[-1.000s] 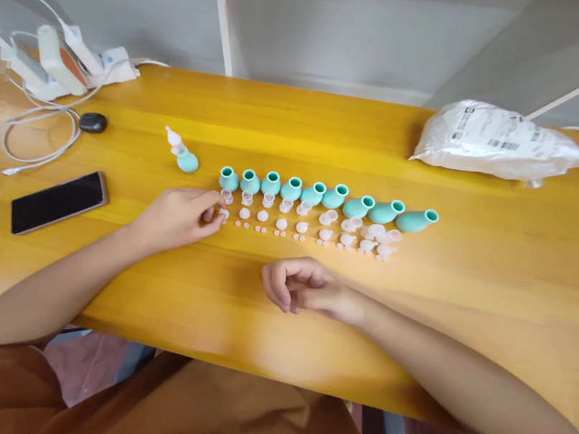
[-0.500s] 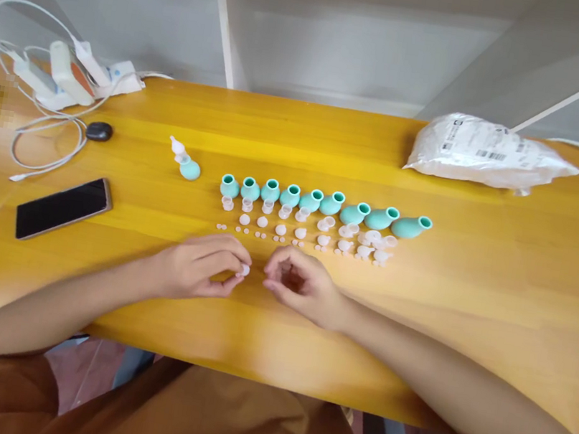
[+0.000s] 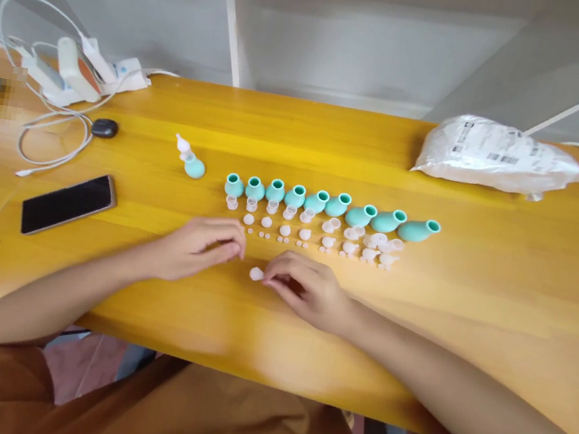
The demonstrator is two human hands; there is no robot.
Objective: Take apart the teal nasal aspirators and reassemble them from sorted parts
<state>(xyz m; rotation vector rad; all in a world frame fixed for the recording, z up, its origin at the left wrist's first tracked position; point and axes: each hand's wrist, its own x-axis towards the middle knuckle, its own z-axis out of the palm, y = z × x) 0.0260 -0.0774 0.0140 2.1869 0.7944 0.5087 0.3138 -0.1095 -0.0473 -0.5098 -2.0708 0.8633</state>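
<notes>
My right hand (image 3: 306, 285) is closed in a pinch on a small white nozzle tip (image 3: 256, 274), whose wide end points left over the table. To its left, my left hand (image 3: 200, 249) hovers by the near row of tiny white discs (image 3: 264, 236). Thumb and fingertips are drawn close together there; whatever lies between them is hidden. Beyond the hands stand several teal rubber bulbs (image 3: 274, 190) in a row, mouths upward or tilted right. In front of them are clear plastic connectors (image 3: 272, 207) and more white nozzle tips (image 3: 284, 231).
One bulb with connector and tip joined (image 3: 194, 167) lies apart at the left. A black phone (image 3: 69, 205), a white cable (image 3: 52, 163), a dark small case (image 3: 104, 128) and a power strip (image 3: 131, 74) occupy the left side. A white plastic bag (image 3: 499, 158) rests at back right.
The white nozzle tip has passed from my left hand to my right hand. My left hand has moved slightly away and up towards the disc row. The whole view has shifted a little.
</notes>
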